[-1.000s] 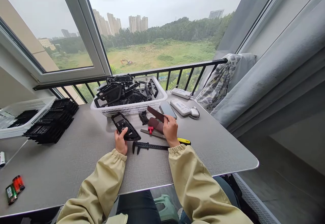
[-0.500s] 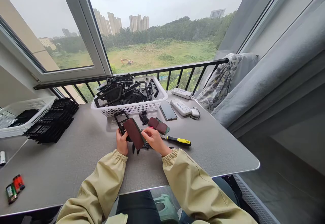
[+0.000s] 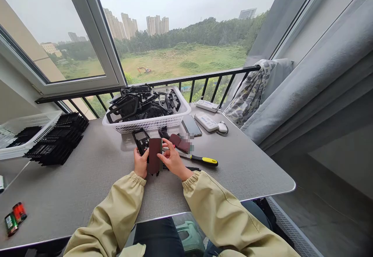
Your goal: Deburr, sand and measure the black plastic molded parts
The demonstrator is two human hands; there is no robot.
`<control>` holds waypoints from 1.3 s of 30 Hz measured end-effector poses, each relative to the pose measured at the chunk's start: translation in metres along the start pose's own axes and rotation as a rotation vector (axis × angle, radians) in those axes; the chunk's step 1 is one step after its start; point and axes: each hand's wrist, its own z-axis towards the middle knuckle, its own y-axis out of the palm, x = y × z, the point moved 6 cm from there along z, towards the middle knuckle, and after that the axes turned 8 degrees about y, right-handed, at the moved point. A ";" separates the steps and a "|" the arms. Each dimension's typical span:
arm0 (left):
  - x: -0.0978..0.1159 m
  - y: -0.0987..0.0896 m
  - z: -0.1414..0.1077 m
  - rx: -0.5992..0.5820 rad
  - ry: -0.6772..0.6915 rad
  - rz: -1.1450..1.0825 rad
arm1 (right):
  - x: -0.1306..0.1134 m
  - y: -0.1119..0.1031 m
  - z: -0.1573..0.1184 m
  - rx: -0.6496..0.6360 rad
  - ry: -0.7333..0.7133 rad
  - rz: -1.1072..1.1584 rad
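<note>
My left hand (image 3: 140,164) is closed around a black plastic frame (image 3: 141,139), held tilted just above the table. In front of the frame stands a dark red sheet of sandpaper (image 3: 154,155) with a green edge showing. My right hand (image 3: 174,163) pinches that sandpaper along its right side, thumb on the red face. The sheet covers the lower part of the frame and some of my left fingertips. More dark red sandpaper pieces (image 3: 181,143) lie beyond my right hand. A yellow-and-black handled tool (image 3: 205,160) rests to its right.
A white basket (image 3: 151,125) heaped with black plastic parts stands behind my hands. Black grid-like parts (image 3: 56,140) are stacked at left beside another white basket (image 3: 35,117). A phone (image 3: 191,125) and white power strips (image 3: 206,121) lie at right. Batteries (image 3: 15,218) sit front left.
The sandpaper has turned from a slanted pose to nearly upright. My right fingers have shifted their hold on its right side. My left hand keeps the black frame.
</note>
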 end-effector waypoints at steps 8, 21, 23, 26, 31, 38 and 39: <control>-0.002 -0.001 0.001 -0.006 -0.007 0.039 | 0.001 -0.002 0.001 0.010 0.054 -0.010; 0.002 0.008 -0.005 -0.054 -0.002 -0.062 | -0.008 -0.012 -0.001 0.122 0.111 0.001; 0.002 0.008 -0.006 -0.047 -0.014 -0.047 | -0.005 -0.011 0.000 0.105 0.132 0.062; 0.003 0.007 -0.005 -0.027 -0.028 -0.042 | 0.000 -0.009 0.001 0.077 0.170 0.141; 0.003 0.007 -0.005 -0.056 -0.040 -0.067 | 0.005 -0.006 0.004 0.031 0.214 0.204; -0.001 0.008 -0.005 -0.111 -0.075 -0.092 | 0.003 -0.003 0.004 -0.012 0.245 0.292; -0.001 0.008 -0.005 -0.126 -0.065 -0.082 | 0.001 -0.002 0.004 -0.032 0.245 0.307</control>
